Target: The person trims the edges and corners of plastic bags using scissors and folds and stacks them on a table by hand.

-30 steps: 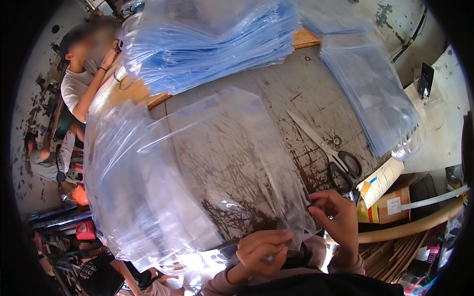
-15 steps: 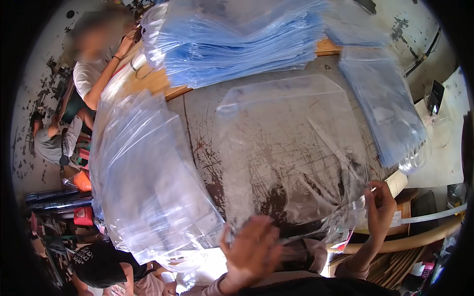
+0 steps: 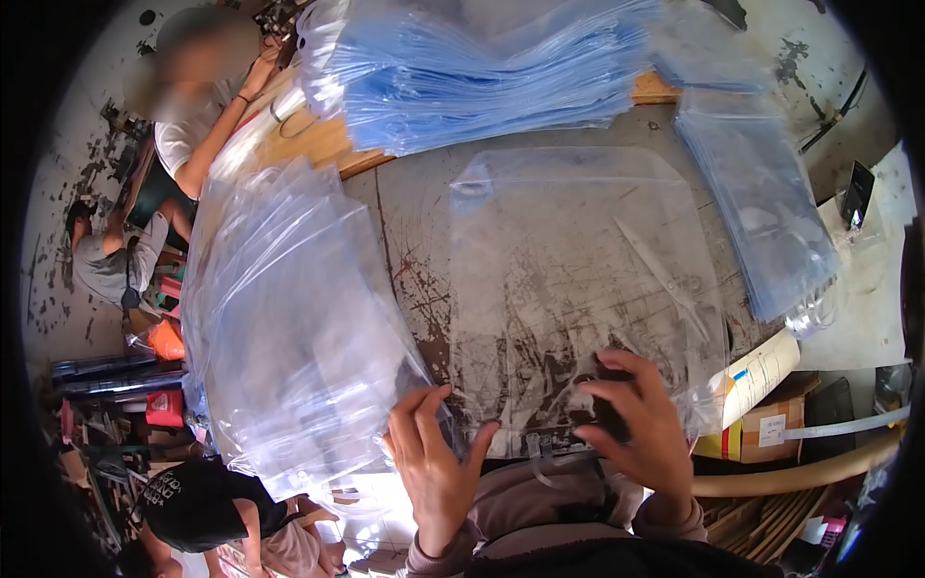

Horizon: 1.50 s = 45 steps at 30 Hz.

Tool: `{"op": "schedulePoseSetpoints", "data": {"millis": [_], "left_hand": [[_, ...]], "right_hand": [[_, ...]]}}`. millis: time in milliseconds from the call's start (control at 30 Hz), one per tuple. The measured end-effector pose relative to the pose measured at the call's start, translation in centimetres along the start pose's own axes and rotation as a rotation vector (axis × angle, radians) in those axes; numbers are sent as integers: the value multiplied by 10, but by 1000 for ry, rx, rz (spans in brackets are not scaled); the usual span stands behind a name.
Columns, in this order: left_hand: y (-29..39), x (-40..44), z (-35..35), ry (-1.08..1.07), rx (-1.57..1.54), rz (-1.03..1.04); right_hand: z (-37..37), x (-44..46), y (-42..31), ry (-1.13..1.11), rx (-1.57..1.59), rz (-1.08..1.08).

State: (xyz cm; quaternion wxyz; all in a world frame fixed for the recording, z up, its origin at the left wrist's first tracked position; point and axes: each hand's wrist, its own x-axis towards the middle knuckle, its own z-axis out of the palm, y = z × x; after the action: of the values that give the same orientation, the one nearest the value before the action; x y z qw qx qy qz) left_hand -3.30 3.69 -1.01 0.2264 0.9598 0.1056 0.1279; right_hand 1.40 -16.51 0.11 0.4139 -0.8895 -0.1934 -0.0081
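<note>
A clear plastic bag [image 3: 578,250] lies spread on the scratched worktable in front of me, with a small clear strip [image 3: 540,458] at its near edge. My left hand [image 3: 434,467] is at the bag's near left corner, beside the left pile of clear plastic bags [image 3: 289,328]; its fingers and thumb are apart. Over the near right part of the sheet, my right hand [image 3: 641,424] is bent with thumb and fingers apart. Nothing shows between its fingers; whether its tips touch the plastic I cannot tell.
A tall stack of bluish plastic bags [image 3: 501,87] stands at the back. Another pile [image 3: 756,202] lies on the right, near a phone [image 3: 856,196]. A rolled paper [image 3: 761,376] and a cardboard box [image 3: 771,429] are at the right edge. Several people are on the left.
My right hand has left the bag's right edge and moved left over its near part. My left hand has shifted left to the near left corner. The sheet's near part lies differently.
</note>
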Motion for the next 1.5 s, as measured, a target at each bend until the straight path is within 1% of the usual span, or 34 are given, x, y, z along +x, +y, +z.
{"op": "schedulePoseSetpoints", "data": {"millis": [67, 133, 167, 233, 267, 300, 367, 400, 433, 500, 533, 600, 633, 700, 733, 767, 833, 867, 900, 933, 967, 1000, 1033, 1067, 1100, 1133, 1167, 1233, 1267, 1300, 1367, 1400, 1433, 1500], "left_hand": [[0, -5, 5, -7, -58, -50], [4, -14, 17, -49, -538, -243], [9, -14, 19, -49, -541, -237], [21, -14, 16, 114, -568, 24], [26, -9, 10, 124, -421, 71], [25, -7, 6, 124, -427, 75], [19, -2, -1, 17, -135, 94], [16, -5, -1, -10, -235, 78], [16, -4, 0, -2, -236, 80], [17, -3, -2, -12, -262, 65], [16, -2, -2, -4, -261, 70], [12, -1, -4, 47, -483, 34], [9, -3, -3, 47, -488, 44], [4, -7, 1, 12, -1111, -133], [6, -5, -1, -68, -1188, -163], [7, -4, -1, -73, -1196, -149], [5, -3, 0, -199, -1296, -71], [8, -4, 4, -148, -1342, -14], [3, -6, 7, -160, -1348, 2], [0, -7, 9, -122, -1223, 101], [-4, -8, 10, -81, -1095, 195], [-2, -12, 9, -9, -1049, 176], [-1, -10, 3, -11, -1048, 184], [2, -7, -2, 24, -856, 231], [3, -5, -6, 60, -664, 273], [3, -7, -7, 105, -526, 216], [-1, -7, -9, 107, -526, 220], [-11, -5, -14, 243, -62, 189], [-13, -2, -19, 222, -13, 120], [-15, -1, -20, 219, -20, 120], [-19, 8, -15, 242, 161, -36], [-27, 9, -12, 133, 225, -38], [-27, 10, -11, 143, 217, -36], [-26, 11, -8, 114, 263, -44]], "right_hand": [[12, 0, -2, -58, -40, 7], [10, -2, -2, -96, -63, -9], [8, -2, -2, -128, -89, -20], [7, -3, -6, -152, -106, -23], [6, -3, -7, -180, -119, -33], [6, -4, -7, -177, -126, -32], [8, -6, -6, -217, -189, -70], [9, -8, -6, -262, -218, -53], [11, -10, -7, -258, -221, -60], [20, -15, -10, -246, -425, -89], [27, -20, -6, -204, -557, -118], [29, -26, -2, -182, -589, -121], [28, -28, -1, -172, -619, -120], [24, -32, 0, -153, -574, -113], [21, -33, 0, -142, -523, -112], [18, -33, 0, -129, -531, -108], [11, -34, -2, -150, -520, -169], [10, -34, -1, -134, -530, -161], [8, -34, -1, -84, -335, -100], [7, -34, -1, -34, -139, -43], [3, -33, -4, -21, -142, -39], [-2, -32, -9, 28, -2, 74], [-6, -31, -12, 77, 141, 184], [-4, -30, -7, 188, 246, 169], [-7, -28, -7, 195, 247, 166], [-10, -26, -7, 314, 393, 167], [-14, -24, -7, 429, 540, 167], [-28, -23, -7, 585, 873, 471], [-38, -24, -9, 698, 841, 378], [-50, -26, -9, 807, 806, 285], [-82, -33, 7, 1013, 518, 71], [-99, -32, 6, 1165, 380, 53], [-118, -30, 2, 1315, 237, 34], [-155, -37, 5, 1421, -73, -9]]}}
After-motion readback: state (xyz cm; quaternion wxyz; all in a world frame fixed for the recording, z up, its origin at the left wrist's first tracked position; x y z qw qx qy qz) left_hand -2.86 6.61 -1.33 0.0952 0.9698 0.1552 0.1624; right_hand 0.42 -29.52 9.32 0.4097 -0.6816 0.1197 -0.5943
